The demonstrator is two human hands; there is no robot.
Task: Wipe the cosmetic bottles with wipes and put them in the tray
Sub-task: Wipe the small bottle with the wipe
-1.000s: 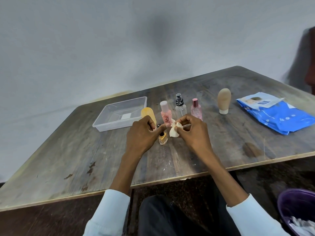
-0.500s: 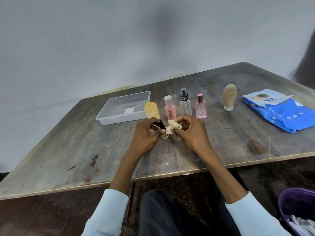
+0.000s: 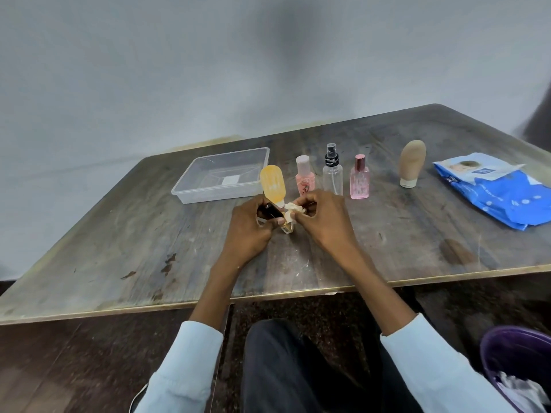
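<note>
From my remote station I record a worn wooden table (image 3: 387, 248) against a pale wall, its surface scratched and stained. At the far left of the table stands a clear plastic tray (image 3: 190, 192), with only a small white label visible on its floor. At the far right lies a blue wipes pack (image 3: 507, 201), its white flap lifted. A purple bin (image 3: 512, 350) sits on the floor at lower right, with crumpled white material inside. Left of the pack, a tan tube (image 3: 412, 166) stands upright on its cap. A row of bottles stands between the tube and the tray: a pink square bottle (image 3: 359, 181), a clear spray bottle (image 3: 332, 171), a pink round bottle (image 3: 304, 177) and, nearest the tray, an orange tube (image 3: 272, 181), which is partly behind the hands. In front of that row, the left hand (image 3: 247, 231) has its fingers curled round a small black-capped bottle (image 3: 272, 211), held tilted with its amber glass base just above the tabletop; I cannot tell whether the base touches the wood. The right hand (image 3: 325, 222) pinches a crumpled white wipe (image 3: 292, 210) between thumb and fingers and presses it against that bottle. The bottle is outside the tray, near its front right corner.
</note>
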